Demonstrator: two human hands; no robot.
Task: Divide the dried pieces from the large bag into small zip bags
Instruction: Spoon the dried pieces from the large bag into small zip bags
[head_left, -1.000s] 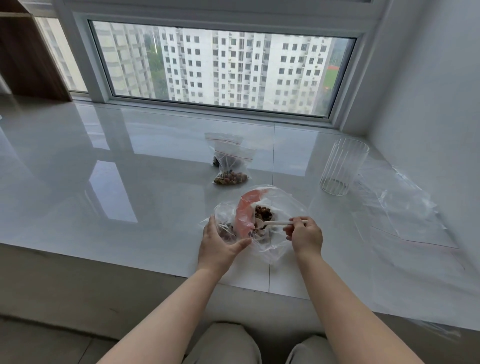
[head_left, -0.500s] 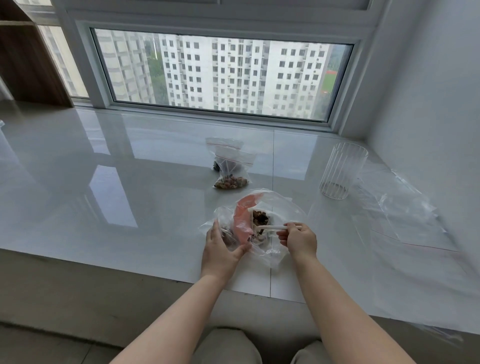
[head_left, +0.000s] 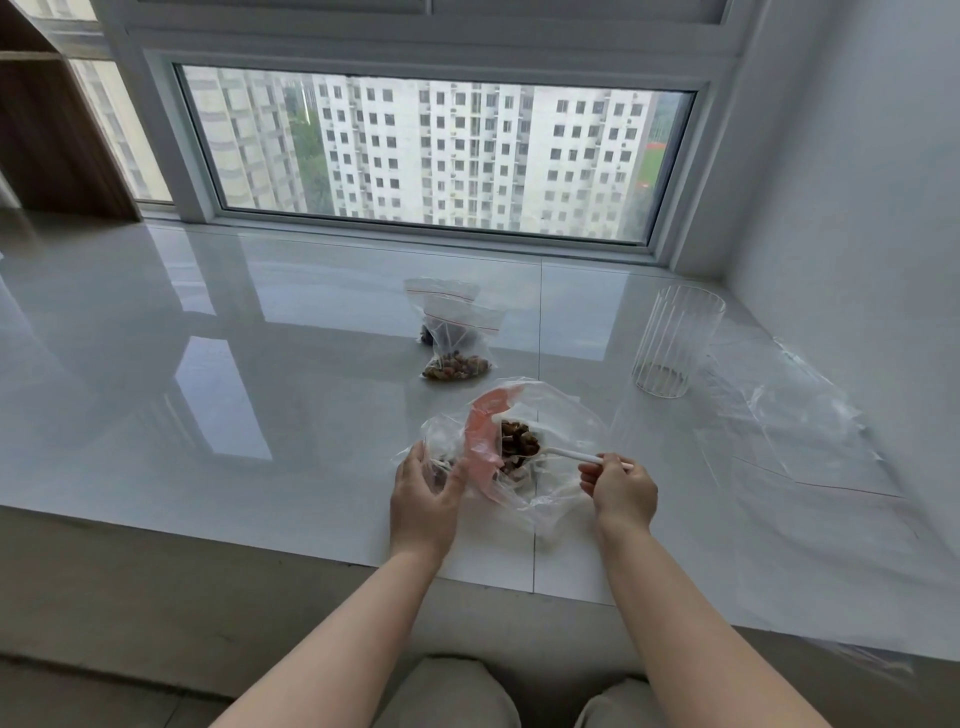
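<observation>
Gripping a white spoon (head_left: 569, 455), the right hand (head_left: 621, 492) scoops — left hand (head_left: 423, 499) holds the bag (head_left: 561, 415).

A ribbed clear glass (head_left: 678, 343) stands upright on the glossy white surface (head_left: 208, 395) at 2 o'clock. A window (head_left: 436, 156) at 12 o'clock shows tall buildings.

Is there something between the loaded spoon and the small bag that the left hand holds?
Yes. The large bag's red strip and its clear film stand between the loaded spoon, held by the right hand, and the small zip bag gripped by the left hand. The spoon must rise over that edge.
</observation>
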